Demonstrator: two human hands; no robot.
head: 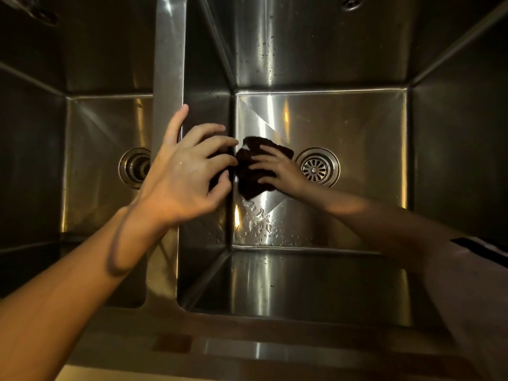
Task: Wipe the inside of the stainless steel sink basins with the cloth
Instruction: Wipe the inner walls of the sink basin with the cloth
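My right hand presses the dark cloth flat against the floor of the right basin, fingers spread over it, its drain just behind my knuckles. My left hand rests on the divider, fingers loosely curled, gripping nothing, fingertips near the cloth.
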